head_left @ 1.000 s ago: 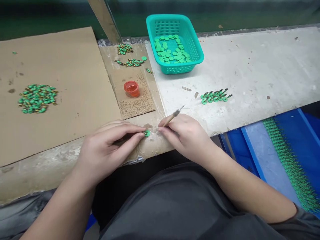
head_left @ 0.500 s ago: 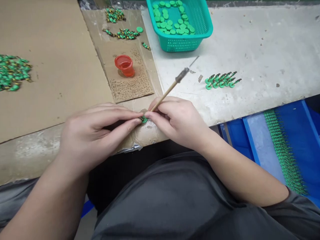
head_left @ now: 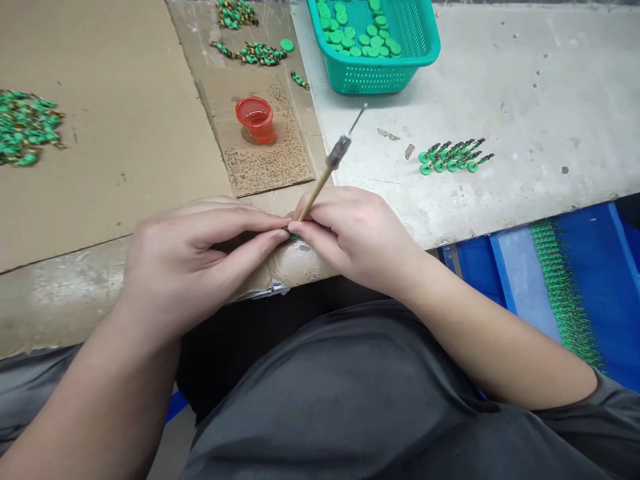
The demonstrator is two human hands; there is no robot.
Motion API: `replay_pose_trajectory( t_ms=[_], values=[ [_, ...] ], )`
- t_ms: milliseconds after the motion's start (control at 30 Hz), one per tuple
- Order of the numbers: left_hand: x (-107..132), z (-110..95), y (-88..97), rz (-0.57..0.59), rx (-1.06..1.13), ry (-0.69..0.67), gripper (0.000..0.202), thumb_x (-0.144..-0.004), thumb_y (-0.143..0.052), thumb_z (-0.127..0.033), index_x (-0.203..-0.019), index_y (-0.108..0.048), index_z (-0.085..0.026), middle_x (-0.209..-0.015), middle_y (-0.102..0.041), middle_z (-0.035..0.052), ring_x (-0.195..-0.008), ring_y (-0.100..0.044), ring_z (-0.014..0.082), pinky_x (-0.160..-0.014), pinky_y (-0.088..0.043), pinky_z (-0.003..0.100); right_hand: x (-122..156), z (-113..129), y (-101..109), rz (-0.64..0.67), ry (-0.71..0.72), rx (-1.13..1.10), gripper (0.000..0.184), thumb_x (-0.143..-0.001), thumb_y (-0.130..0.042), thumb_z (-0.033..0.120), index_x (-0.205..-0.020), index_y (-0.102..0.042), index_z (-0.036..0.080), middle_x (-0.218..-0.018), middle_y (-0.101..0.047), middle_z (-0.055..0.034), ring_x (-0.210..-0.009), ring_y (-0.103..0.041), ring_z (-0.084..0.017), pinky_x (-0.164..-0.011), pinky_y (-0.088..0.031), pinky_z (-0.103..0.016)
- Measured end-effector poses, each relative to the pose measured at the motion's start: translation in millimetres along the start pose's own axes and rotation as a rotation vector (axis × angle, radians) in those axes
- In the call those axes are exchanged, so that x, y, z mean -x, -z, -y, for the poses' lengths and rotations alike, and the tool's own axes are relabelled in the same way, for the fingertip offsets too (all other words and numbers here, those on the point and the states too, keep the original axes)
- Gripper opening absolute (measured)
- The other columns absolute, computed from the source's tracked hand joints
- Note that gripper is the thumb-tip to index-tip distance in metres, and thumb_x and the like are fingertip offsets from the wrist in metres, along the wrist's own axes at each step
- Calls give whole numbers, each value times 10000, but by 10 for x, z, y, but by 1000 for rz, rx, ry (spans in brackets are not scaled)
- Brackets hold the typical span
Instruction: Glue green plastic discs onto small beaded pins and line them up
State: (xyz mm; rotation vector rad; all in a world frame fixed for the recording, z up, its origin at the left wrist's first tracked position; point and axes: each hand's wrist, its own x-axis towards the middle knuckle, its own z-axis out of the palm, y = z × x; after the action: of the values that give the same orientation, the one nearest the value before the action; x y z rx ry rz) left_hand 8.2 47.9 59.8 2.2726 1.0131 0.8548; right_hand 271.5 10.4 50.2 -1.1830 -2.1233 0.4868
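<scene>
green piece point(head_left: 295, 237) mid-frame seems unfinished: left hand point(head_left: 193, 257) has a narrow grip on it, right hand point(head_left: 355, 233) holds a needle tool point(head_left: 338, 152); stemmed discs point(head_left: 453, 164) stand right, loose discs point(head_left: 376, 41) remain top-centre.

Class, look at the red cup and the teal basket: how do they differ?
The teal basket is much larger than the red cup. The basket's walls are perforated; the cup's look solid. The basket holds green discs; none show in the cup. Both are open-topped.
</scene>
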Motion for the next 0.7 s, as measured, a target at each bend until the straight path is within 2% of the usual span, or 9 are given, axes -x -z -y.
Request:
replay_pose_trajectory(
  t_ms=[133,300,367,533,700],
  values=[
    [5,-28,-7,-13,11,12,127,-1176,-876,-383,-1181,-1002,-364,-1183,-981,-53,-1057,-928,170,-1032,-727,285,-7,40,-18,25,9,26,325,-1332,-577,339,-1283,-884,241,-1285,-958,-85,-1225,-901,-304,-1184,-726,-450],
    [-13,-7,1,-18,34,11,126,-1157,-879,-391,-1150,-1002,-369,-1173,-985,-48,-1031,-932,179,-1025,-741,297,-12,79,-50,25,-27,-19,302,-1334,-584,292,-1226,-863,246,-1255,-942,-82,-1243,-881,-285,-1167,-701,-425],
    [-28,13,4,-19,38,4,119,-1149,-888,-399,-1158,-1002,-369,-1174,-986,-45,-1007,-929,173,-999,-738,287,14,74,-41,-20,-42,-66,306,-1328,-599,278,-1188,-865,222,-1225,-940,-93,-1186,-882,-273,-1116,-706,-400],
    [-24,7,-3,-8,38,-3,143,-1162,-869,-426,-1162,-996,-359,-1164,-985,-37,-998,-919,172,-972,-723,288,140,89,28,-169,-141,-78,372,-1297,-689,317,-955,-806,226,-1038,-916,-78,-1000,-866,-244,-982,-696,-352],
    [-7,-16,-6,-5,16,0,151,-1174,-861,-439,-1147,-978,-347,-1149,-975,-37,-987,-894,161,-963,-686,280,169,94,41,-109,-41,-90,319,-1310,-667,301,-1079,-868,212,-1088,-940,-72,-1027,-885,-240,-1009,-698,-352]
  ],
)
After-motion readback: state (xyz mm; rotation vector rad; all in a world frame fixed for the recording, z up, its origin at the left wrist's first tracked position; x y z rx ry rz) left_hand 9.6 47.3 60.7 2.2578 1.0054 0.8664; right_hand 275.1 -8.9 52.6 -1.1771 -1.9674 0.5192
